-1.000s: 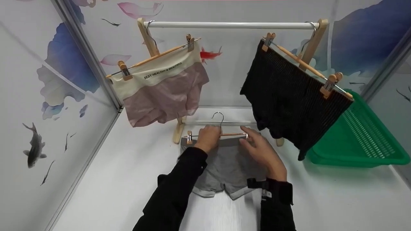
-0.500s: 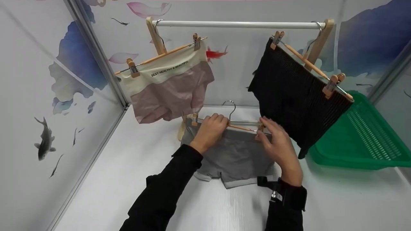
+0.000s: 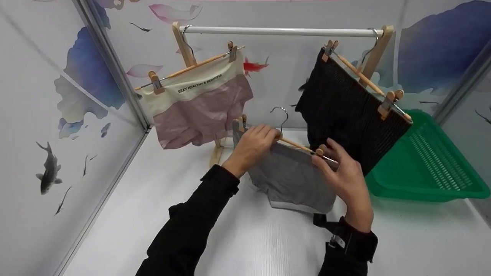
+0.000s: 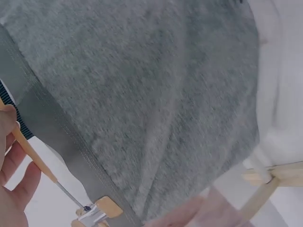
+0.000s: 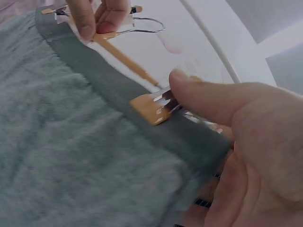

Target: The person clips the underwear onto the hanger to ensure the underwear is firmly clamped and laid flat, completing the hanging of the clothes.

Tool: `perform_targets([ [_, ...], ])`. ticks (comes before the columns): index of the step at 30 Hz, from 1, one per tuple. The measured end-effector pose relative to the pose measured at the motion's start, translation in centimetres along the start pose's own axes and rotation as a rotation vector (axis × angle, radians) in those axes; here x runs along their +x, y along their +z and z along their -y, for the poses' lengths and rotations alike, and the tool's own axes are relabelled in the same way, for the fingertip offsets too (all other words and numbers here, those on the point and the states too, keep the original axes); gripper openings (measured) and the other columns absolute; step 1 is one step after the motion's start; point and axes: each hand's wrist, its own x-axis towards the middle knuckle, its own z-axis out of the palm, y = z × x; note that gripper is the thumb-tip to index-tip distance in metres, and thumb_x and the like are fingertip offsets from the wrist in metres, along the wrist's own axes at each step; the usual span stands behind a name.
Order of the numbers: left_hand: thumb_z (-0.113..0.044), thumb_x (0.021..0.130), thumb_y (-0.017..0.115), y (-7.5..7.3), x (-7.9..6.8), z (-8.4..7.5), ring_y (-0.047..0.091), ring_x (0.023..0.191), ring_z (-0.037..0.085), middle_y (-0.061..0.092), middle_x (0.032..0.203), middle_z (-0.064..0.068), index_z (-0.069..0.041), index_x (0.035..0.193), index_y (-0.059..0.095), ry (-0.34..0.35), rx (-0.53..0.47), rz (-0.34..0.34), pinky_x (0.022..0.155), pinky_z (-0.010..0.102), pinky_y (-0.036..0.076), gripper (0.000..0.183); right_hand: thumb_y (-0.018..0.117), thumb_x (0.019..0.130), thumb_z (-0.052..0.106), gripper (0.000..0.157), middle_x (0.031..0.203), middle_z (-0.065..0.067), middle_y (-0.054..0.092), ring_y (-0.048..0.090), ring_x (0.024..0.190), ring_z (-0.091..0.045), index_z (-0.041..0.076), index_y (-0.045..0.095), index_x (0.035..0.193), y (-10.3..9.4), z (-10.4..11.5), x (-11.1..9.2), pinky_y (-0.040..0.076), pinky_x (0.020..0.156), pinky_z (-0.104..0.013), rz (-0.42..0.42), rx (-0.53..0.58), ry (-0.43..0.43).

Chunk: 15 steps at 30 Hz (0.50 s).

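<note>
Grey shorts [image 3: 297,176] with a pale hem hang tilted from a wooden clip hanger [image 3: 293,143], their waistband held by a clip near each end. My left hand [image 3: 255,143] grips the middle of the hanger's bar, below the metal hook [image 3: 284,115]. At the other end my right hand [image 3: 347,176] holds the right clip [image 5: 151,109]. In the right wrist view its thumb presses on the clip's handle, while the other fingers are partly hidden behind the waistband. The left clip [image 4: 99,212] bites the waistband in the left wrist view.
Behind stands a rack with a white rail [image 3: 280,31] and wooden posts. Pink shorts [image 3: 203,111] with a cream waistband hang at left, a black ribbed garment [image 3: 345,111] at right. A green basket [image 3: 425,191] sits on the white table [image 3: 414,237] at right.
Both hands have raised the hanger with the grey shorts off the table. The hanger has tilted, its right end lower and nearer me, and the right hand has shifted rightward with it.
</note>
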Motion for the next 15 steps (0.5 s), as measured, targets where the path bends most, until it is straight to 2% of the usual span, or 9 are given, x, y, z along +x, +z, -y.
perform_targets([
  [2,-0.016,0.106,0.054,-0.2,0.6,0.1,0.063,0.091,0.021,0.067,0.098,0.006,-0.006,0.103,0.066,0.019,-0.010,-0.020,0.078,0.033,0.053,0.015,0.069,0.099,0.032,0.065,0.134,-0.021,0.062,0.062,0.121,-0.035,0.001,0.045,0.150,-0.1,0.1,-0.1,0.051,0.096,-0.048,-0.007,0.024,-0.009],
  [5,-0.015,0.107,0.053,-0.4,1.4,0.2,0.063,0.092,0.021,0.067,0.098,0.006,-0.006,0.102,0.067,0.048,-0.026,-0.045,0.081,0.032,0.053,0.017,0.069,0.099,0.027,0.056,0.129,-0.015,0.067,0.064,0.118,-0.026,0.003,0.052,0.146,-0.2,0.3,-0.1,0.053,0.095,-0.032,-0.019,0.080,-0.030],
  [8,-0.010,0.107,0.052,-0.6,1.8,0.3,0.062,0.093,0.021,0.066,0.099,0.007,-0.005,0.102,0.066,0.071,-0.047,-0.040,0.082,0.030,0.052,0.016,0.068,0.100,0.022,0.049,0.128,-0.010,0.068,0.066,0.115,-0.018,0.004,0.055,0.144,-0.1,0.8,-0.3,0.051,0.091,-0.020,-0.010,0.189,-0.051],
  [11,-0.004,0.106,0.050,-0.5,2.1,0.2,0.061,0.095,0.021,0.064,0.102,0.007,-0.005,0.104,0.064,0.086,-0.076,-0.016,0.084,0.028,0.052,0.014,0.066,0.101,0.019,0.046,0.130,-0.009,0.068,0.065,0.115,-0.012,0.002,0.055,0.142,0.2,1.4,-0.3,0.051,0.090,-0.018,-0.007,0.286,-0.066],
  [15,-0.001,0.104,0.052,-0.3,2.5,0.1,0.062,0.098,0.021,0.064,0.104,0.007,-0.005,0.105,0.064,0.079,-0.101,-0.003,0.087,0.028,0.052,0.012,0.065,0.101,0.018,0.041,0.128,-0.008,0.068,0.064,0.114,-0.008,0.002,0.058,0.139,0.3,2.0,-0.3,0.051,0.090,-0.019,-0.045,0.318,-0.070],
])
